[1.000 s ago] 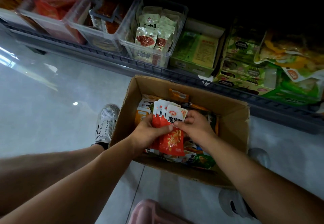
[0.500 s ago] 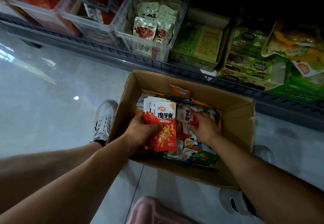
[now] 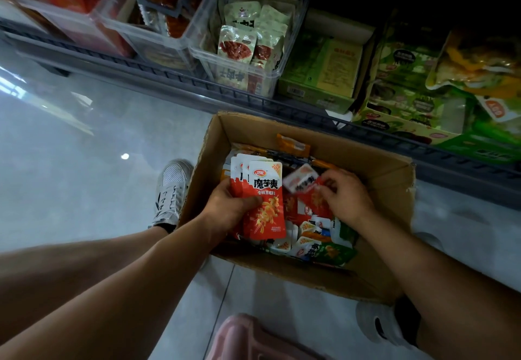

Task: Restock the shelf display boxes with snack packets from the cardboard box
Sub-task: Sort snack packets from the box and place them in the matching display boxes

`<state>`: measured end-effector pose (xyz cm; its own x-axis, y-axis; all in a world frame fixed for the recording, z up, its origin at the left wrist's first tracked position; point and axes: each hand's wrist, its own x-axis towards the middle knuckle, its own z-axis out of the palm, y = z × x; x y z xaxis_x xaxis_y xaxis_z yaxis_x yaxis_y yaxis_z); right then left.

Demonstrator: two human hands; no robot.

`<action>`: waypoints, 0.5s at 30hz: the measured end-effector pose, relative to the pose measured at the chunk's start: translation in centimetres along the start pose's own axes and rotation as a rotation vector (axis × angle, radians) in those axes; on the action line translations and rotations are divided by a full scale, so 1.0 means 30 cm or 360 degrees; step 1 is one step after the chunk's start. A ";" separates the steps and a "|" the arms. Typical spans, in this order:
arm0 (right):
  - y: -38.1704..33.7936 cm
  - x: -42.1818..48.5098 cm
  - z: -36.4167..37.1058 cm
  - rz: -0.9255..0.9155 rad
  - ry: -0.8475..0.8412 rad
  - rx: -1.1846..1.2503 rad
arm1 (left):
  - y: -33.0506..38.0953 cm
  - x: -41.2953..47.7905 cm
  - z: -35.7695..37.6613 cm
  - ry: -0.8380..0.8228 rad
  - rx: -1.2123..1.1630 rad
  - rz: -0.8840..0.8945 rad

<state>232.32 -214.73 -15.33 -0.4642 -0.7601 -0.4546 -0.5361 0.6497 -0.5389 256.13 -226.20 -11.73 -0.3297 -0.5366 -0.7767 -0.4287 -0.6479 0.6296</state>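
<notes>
Both hands work inside the cardboard box (image 3: 394,182) at centre frame. The left hand (image 3: 225,210) curls round a fanned stack of red packets (image 3: 265,207), thumb across the front one, holding them upright over the box's left side. The right hand (image 3: 346,199), just to the right, pinches a single packet (image 3: 306,187), red and white, tilted and lifted slightly above the loose packets (image 3: 318,244) covering the box's bottom.

The box stands open on a pale floor (image 3: 84,162), just below a dark shelf rail (image 3: 169,80). Above the rail, in the upper middle, a clear display box (image 3: 208,60) holds pale packets. Red-filled bins (image 3: 84,21) sit at upper left and green cartons (image 3: 321,72) at upper right.

The stack looks glossy and is held by one hand only, so adding another packet could let several slide out and fall back. The box holds mixed kinds, so a wrong packet could join the stack.

The pinched packet's print is blurred. The upper-left bins are smeared and cut off, so which one matches the red packets is unclear. The right fingertips are partly hidden.
</notes>
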 end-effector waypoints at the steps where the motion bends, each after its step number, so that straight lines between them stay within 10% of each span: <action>1: -0.022 -0.009 -0.021 0.0036 0.0039 0.0205 | 0.003 -0.002 0.003 0.0010 0.0002 0.0009; 15: -0.255 -0.137 -0.060 0.0480 -0.0342 0.1314 | 0.083 -0.086 0.043 -0.0326 -0.0237 0.0066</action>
<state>237.05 -216.57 -8.05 -0.3172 -0.5971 -0.7368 0.3018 0.6729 -0.6753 254.84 -225.72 -8.18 -0.5144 -0.4536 -0.7278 -0.2876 -0.7083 0.6447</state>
